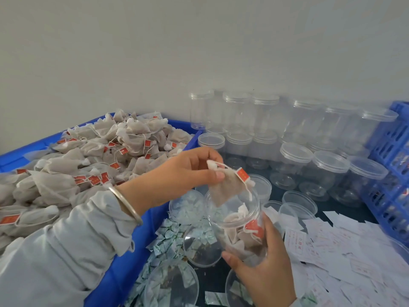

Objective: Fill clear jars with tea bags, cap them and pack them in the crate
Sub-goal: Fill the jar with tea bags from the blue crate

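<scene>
My right hand (264, 269) grips a clear jar (238, 227), tilted with its open mouth toward the upper left; several tea bags lie inside it. My left hand (188, 171), with a silver bangle on the wrist, pinches a grey tea bag (225, 188) with a red tag by its top, hanging right at the jar's mouth. A big heap of tea bags (88, 160) fills the blue bin (124, 262) on the left.
Empty capped jars (296, 156) stand stacked against the wall at the back. Loose clear lids (298, 199) and small green-white sachets (168, 238) lie around the jar. White paper slips (345, 251) cover the right side. A blue slotted crate (389, 160) stands at the far right.
</scene>
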`<state>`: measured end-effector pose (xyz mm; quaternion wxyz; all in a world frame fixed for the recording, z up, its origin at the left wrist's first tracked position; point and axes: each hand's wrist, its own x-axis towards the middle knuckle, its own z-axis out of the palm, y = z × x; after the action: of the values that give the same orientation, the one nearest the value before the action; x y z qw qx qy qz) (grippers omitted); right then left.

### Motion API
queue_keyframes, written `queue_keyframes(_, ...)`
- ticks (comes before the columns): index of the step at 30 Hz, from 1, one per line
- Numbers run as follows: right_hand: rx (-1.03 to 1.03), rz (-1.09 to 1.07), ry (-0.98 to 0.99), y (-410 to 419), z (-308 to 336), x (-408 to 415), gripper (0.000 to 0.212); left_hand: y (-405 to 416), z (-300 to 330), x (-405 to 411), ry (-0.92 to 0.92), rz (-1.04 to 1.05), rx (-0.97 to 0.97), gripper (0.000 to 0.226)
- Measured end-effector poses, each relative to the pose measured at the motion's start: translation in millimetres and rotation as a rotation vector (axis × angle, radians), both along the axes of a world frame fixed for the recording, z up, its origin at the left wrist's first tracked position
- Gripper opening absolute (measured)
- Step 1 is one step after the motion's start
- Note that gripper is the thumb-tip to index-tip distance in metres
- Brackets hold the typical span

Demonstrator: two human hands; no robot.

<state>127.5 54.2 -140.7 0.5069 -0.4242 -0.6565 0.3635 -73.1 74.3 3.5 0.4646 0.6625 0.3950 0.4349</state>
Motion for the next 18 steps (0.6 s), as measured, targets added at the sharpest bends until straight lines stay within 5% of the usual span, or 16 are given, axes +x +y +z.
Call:
queue_keyframes(7, -0.019, -0.018, -0.004, -2, 4, 1, 0.1, -3, -1, 7, 0.35, 0.117, 0.114, 0.02)
queue_keyframes(14, -0.021, -0.042, 0.036, -6, 13, 0, 0.096, -3, 0, 6, 0.327, 0.184, 0.128, 0.042)
queue_keyframes(18, 0.039, -0.073, 0.067, -7, 17, 2, 0.099, -6, -5, 11, 0.443, -0.034, -0.031, 0.096)
